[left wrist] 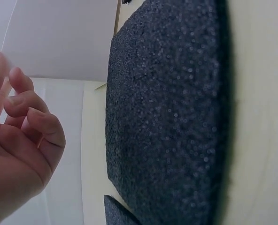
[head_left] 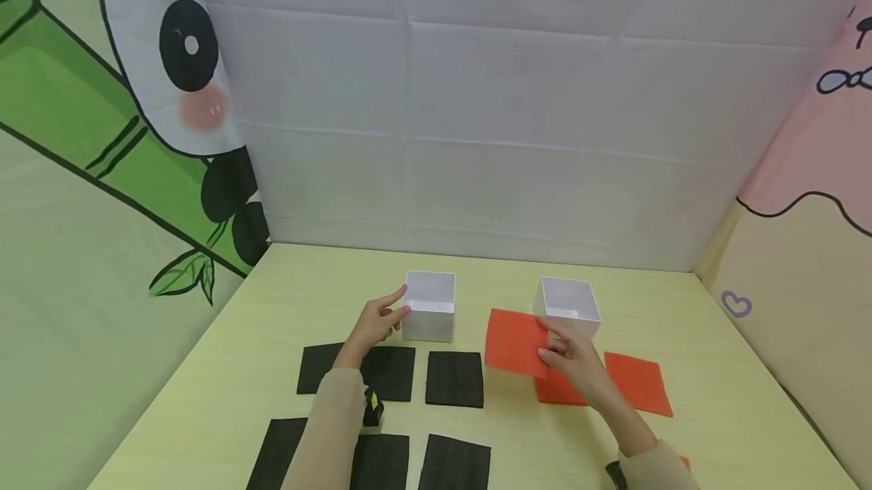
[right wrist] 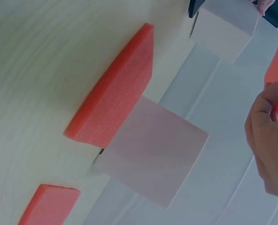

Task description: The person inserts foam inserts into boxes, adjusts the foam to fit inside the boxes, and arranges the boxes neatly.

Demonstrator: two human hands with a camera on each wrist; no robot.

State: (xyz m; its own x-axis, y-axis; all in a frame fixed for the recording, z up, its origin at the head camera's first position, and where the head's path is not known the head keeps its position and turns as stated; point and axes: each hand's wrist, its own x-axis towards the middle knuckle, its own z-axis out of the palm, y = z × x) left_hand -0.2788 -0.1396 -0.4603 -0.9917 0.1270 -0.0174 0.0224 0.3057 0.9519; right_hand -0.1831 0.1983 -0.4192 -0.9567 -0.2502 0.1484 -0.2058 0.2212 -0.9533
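Pinching the right edge of an orange square (head_left: 515, 344), a person's right hand (head_left: 575, 363) holds it raised above a pale wooden bench (head_left: 204, 429). Its thumb is on the near side, and the square hangs tilted between two open-topped white boxes, with air beneath it.

The left hand (head_left: 373, 323) reaches to the near box on that side, the left box (head_left: 428, 327). Two fingers stretch to its left side and rim, a little apart, while the others curl loosely; I cannot tell whether they pinch the wall or only touch it. The right box (head_left: 586, 327) stands just beyond the right hand.

Below the boxes, black squares (head_left: 454, 379) lie flat in two rows toward the left, and more orange squares (head_left: 640, 384) lie to the right, one partly hidden by the right hand.

The step in hand appears to be moving a single square through the air while the other hand attends to a box. The next move probably calls for a light, level pinch, since the square looks like bendable foam, and for gentle contact that leaves the left box where it stands.
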